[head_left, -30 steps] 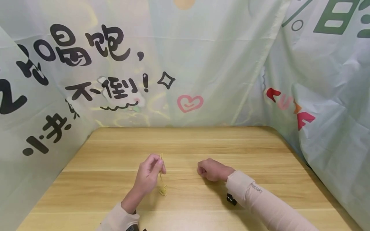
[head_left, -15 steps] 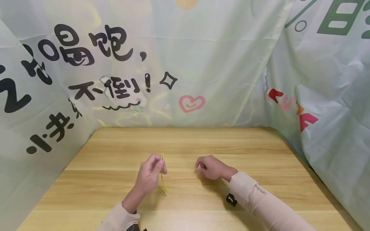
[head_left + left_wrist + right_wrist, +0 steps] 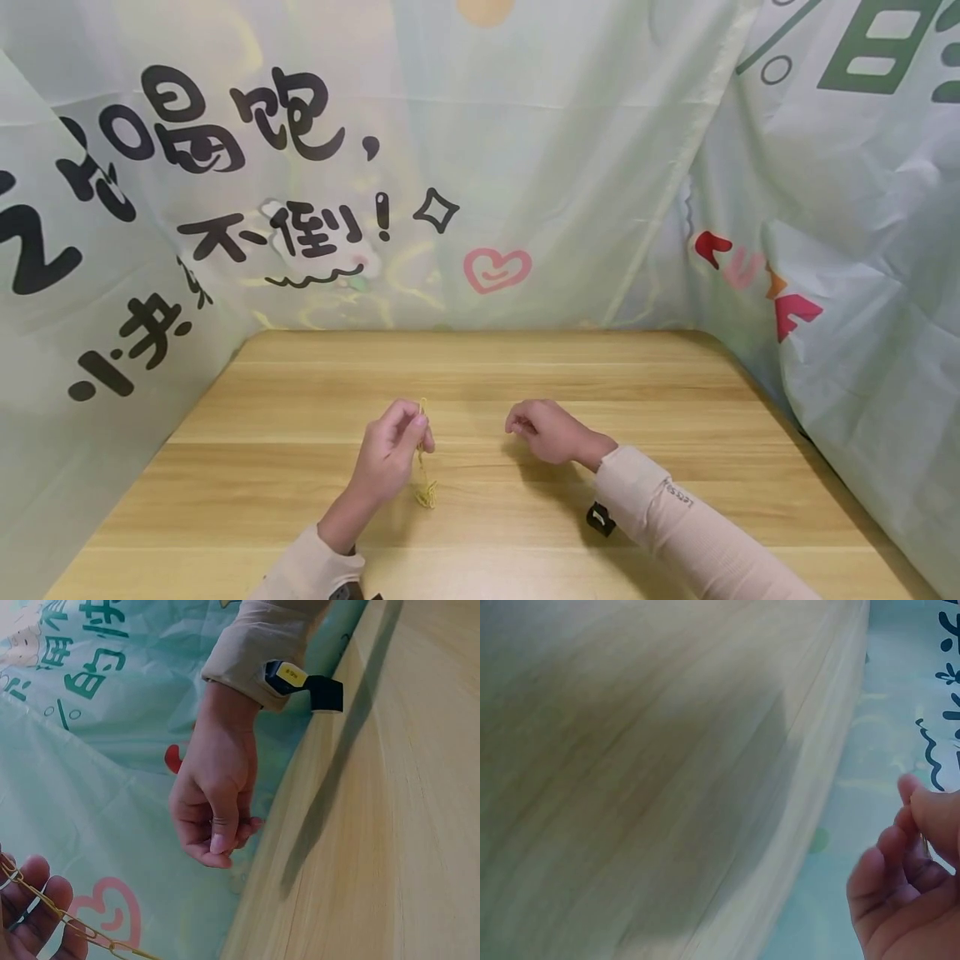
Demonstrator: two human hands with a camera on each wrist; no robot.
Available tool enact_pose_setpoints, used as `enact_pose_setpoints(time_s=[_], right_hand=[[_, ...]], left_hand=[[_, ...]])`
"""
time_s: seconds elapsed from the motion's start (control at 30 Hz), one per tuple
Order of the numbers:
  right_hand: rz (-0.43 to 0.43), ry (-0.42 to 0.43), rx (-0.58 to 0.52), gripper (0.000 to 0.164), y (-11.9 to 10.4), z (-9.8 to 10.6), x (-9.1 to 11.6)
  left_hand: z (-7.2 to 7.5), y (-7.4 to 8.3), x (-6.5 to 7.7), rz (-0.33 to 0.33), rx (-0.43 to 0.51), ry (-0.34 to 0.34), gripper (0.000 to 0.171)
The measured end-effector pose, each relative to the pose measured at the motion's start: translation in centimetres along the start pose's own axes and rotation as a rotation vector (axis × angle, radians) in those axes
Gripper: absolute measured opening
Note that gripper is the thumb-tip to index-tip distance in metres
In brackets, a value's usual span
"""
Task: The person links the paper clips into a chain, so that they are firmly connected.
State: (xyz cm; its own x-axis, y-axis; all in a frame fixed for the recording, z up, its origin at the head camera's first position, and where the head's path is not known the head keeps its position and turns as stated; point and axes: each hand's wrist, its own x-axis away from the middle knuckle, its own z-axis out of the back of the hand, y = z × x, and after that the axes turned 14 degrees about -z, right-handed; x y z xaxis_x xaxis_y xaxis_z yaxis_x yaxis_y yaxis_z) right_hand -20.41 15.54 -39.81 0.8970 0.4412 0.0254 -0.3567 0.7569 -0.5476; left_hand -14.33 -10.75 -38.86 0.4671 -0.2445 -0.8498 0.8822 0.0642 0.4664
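My left hand (image 3: 390, 454) pinches a chain of yellow paper clips (image 3: 426, 493) near its top. The rest of the chain hangs below the fingers, bunched at its lower end. In the left wrist view the chain's long wire links (image 3: 79, 927) run across the fingers (image 3: 52, 907). To the right, apart from the chain, my right hand (image 3: 551, 431) is above the table with curled fingers. A thin gold wire piece (image 3: 925, 844) shows between its thumb and fingers in the right wrist view; most of it is hidden.
Both hands are over a wooden table (image 3: 480, 367). Printed cloth (image 3: 570, 192) hangs behind it and along both sides. A small black device (image 3: 600, 518) sits under the right cuff, and another (image 3: 347, 592) is at the left cuff.
My right hand has risen slightly from the table and shifted a little left, its fingers lifting. The left hand and the chain have stayed nearly still. The head view has shifted slightly.
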Motion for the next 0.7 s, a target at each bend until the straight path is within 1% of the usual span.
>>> enact_pose_setpoints(time_s=[0.13, 0.2, 0.3, 0.43, 0.57, 0.7], right_hand=[[-0.006, 0.04, -0.044, 0.005, -0.1, 0.1, 0.1], [0.001, 0.061, -0.073, 0.003, -0.2, 0.2, 0.1], [0.003, 0.088, -0.12, 0.013, -0.4, 0.4, 0.1], [-0.032, 0.106, -0.167, 0.024, -0.9, 0.8, 0.2], [-0.052, 0.093, -0.226, 0.03, -1.3, 1.0, 0.3], [-0.048, 0.062, -0.297, 0.034, -1.6, 1.3, 0.4]], left_hand=[[0.0, -0.1, 0.1, 0.01, 0.001, -0.008, 0.016], [-0.1, -0.2, 0.1, 0.015, -0.001, -0.012, 0.016], [-0.1, -0.3, 0.2, 0.02, -0.002, -0.016, 0.016], [-0.2, -0.3, 0.1, 0.026, -0.001, -0.019, 0.016], [-0.2, -0.3, 0.0, 0.044, -0.002, -0.018, 0.016], [-0.4, -0.2, -0.1, 0.074, -0.007, -0.021, 0.015]])
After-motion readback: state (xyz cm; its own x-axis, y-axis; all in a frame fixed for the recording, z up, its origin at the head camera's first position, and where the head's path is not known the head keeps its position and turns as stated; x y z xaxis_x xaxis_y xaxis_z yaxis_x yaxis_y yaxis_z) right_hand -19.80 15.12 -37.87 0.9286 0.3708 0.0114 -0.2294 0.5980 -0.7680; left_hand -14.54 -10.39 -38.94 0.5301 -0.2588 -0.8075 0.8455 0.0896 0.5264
